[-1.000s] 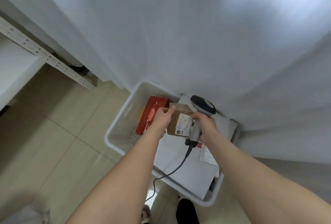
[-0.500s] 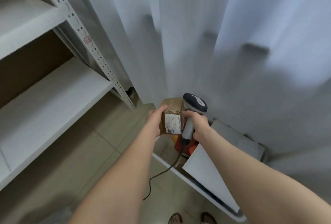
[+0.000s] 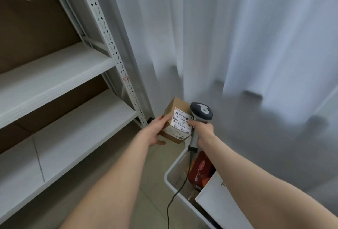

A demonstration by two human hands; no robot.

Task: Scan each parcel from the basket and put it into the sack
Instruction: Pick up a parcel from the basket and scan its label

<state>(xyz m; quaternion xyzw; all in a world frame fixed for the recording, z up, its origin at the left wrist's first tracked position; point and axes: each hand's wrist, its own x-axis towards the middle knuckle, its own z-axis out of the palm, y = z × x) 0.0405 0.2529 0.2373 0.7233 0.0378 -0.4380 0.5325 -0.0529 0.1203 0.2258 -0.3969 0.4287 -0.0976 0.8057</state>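
The parcel [image 3: 177, 117] is being held in the air beyond the far end of the basket [image 3: 169, 174], clamped in the fingers of the left hand [image 3: 155, 132]. The scanner [image 3: 201, 112] is being gripped by the right hand [image 3: 204, 131], just right of the parcel.

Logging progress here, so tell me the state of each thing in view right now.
Cardboard parcel: held in the air by left hand, label facing the camera.
Scanner: gripped by right hand, head beside label.
Basket: holds red parcel, white flat parcel.
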